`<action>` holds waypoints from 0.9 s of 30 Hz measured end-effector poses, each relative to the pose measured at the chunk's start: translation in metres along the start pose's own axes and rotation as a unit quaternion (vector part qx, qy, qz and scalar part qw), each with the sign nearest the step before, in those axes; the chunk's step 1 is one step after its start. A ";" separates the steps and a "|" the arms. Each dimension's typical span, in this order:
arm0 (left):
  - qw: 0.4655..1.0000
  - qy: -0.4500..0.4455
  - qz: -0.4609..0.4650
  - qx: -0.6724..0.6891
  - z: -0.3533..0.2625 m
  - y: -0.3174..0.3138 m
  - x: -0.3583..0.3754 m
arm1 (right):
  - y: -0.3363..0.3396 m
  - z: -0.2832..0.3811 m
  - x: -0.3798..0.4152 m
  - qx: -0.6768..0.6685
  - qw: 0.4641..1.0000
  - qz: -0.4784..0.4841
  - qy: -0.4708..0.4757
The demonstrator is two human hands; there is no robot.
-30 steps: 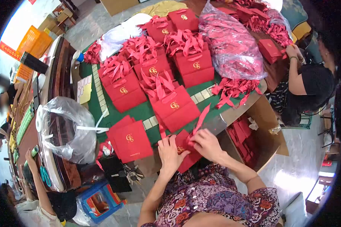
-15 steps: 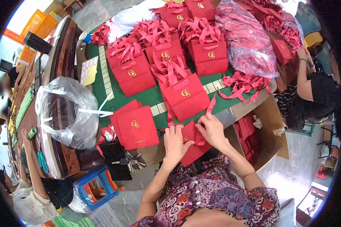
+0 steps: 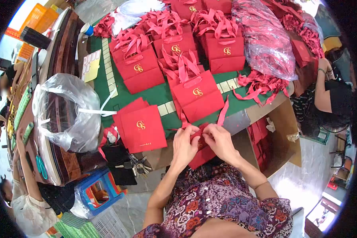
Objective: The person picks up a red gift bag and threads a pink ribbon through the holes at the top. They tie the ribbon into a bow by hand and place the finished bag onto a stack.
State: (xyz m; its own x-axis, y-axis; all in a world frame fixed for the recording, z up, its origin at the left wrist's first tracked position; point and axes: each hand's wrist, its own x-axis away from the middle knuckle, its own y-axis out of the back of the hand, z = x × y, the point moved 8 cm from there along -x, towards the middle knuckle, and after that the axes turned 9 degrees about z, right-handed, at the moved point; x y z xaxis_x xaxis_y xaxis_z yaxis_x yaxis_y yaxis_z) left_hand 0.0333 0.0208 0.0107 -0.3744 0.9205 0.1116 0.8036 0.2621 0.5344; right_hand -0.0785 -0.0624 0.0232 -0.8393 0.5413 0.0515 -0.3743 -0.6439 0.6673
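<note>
Low in the middle, close to my lap, is a small red paper gift bag (image 3: 204, 157). My left hand (image 3: 185, 145) pinches its top edge from the left. Opposite, my right hand (image 3: 221, 145) has thumb and fingers closed at the same edge, nearly touching the left. A red ribbon (image 3: 223, 112) sticks up beside my right fingers; whether they grip it too is hidden. Just beyond stands a front bag (image 3: 198, 97) with a gold monogram and ribbon handles. Flat red bags (image 3: 142, 129) lie overlapped left of my hands.
More ribboned bags (image 3: 141, 71) stand on the green table mat (image 3: 127, 101). A clear plastic bundle (image 3: 263, 43) and loose ribbons (image 3: 261, 87) lie right. An open carton (image 3: 283, 135) holds red bags. Keys (image 3: 139, 166) hang near the table edge. Other people sit at both sides.
Both hands have come closer together at the bag's top edge. My right hand has moved left and its fingers are now pinched near the left hand's. The view has shifted slightly.
</note>
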 end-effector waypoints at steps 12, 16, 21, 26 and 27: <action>1.000 -0.007 -0.018 -0.025 -0.015 0.005 0.004 | 0.005 -0.003 -0.011 -0.049 0.998 0.026 -0.028; 0.999 0.004 -0.015 0.045 -0.009 0.008 0.004 | 0.005 -0.007 -0.008 -0.165 0.981 0.035 -0.101; 1.000 0.007 -0.013 -0.001 -0.004 0.006 0.002 | 0.013 0.002 -0.002 -0.093 0.995 0.006 -0.029; 1.000 0.013 -0.024 -0.003 -0.003 -0.007 0.003 | 0.038 0.014 -0.009 -0.054 0.998 -0.017 0.011; 0.999 0.000 -0.032 -0.012 -0.005 -0.008 0.004 | 0.039 0.012 -0.013 -0.054 0.998 -0.017 0.012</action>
State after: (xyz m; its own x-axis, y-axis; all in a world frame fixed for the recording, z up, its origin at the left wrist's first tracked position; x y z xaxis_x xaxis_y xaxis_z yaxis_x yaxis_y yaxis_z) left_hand 0.0230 0.0207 0.0111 -0.4243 0.9023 0.0760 0.7667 0.3133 0.5605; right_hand -0.0778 -0.0883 0.0572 -0.8344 0.5510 0.0114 -0.4414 -0.6805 0.5848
